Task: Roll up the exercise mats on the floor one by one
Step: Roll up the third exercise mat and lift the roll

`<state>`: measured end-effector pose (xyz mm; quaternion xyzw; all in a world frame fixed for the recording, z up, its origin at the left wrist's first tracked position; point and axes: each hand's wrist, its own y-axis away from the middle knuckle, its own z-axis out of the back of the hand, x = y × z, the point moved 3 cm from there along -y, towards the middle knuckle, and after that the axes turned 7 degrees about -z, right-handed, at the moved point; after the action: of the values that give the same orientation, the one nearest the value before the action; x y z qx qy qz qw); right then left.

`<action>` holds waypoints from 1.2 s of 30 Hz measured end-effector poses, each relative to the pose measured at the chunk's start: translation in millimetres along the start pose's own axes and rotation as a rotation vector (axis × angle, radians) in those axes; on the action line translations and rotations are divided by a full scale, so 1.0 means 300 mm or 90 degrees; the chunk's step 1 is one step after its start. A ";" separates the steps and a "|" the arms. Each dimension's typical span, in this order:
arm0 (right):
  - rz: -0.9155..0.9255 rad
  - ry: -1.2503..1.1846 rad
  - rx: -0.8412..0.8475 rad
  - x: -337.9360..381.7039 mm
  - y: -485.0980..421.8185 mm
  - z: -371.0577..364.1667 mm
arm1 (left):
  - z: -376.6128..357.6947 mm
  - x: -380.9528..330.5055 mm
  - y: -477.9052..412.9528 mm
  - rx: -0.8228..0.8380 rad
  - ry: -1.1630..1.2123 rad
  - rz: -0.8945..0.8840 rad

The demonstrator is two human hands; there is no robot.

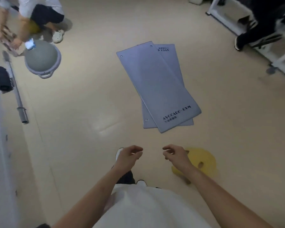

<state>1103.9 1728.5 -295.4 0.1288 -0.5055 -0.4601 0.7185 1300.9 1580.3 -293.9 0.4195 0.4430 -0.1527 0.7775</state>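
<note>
Head-camera view looking down at a beige floor point(89, 99). Two grey exercise mats lay flat and unrolled, well ahead of the person's feet. The top mat point(156, 86) lay askew over the lower mat point(169, 52), with printed lettering at its near end. The left hand point(129, 156) and right hand point(174, 155) hung out in front at waist height, well short of the mats. Each grip was loose, its fingers slightly curled and holding nothing. Rolling had not begun; this looked like the approach. The next move likely called for stepping closer, crouching and taking the top mat's near edge with both hands. A yellow disc point(202, 160) lay by the right hand, and a grey balance dome point(43, 60) sat far left.
</note>
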 end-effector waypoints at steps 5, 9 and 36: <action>-0.078 -0.103 -0.065 -0.100 -0.064 0.176 | -0.156 -0.160 -0.220 0.095 -0.066 -0.030; -0.140 -0.139 -0.117 -0.128 -0.178 0.310 | -0.270 -0.273 -0.471 0.136 -0.069 -0.057; -0.102 0.025 -0.056 -0.277 -1.581 1.062 | -0.967 -0.407 -1.806 -0.002 0.066 0.157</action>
<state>577.3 1625.7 -509.1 0.1464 -0.4590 -0.5353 0.6938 739.7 1466.5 -548.6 0.4768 0.4279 -0.0338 0.7671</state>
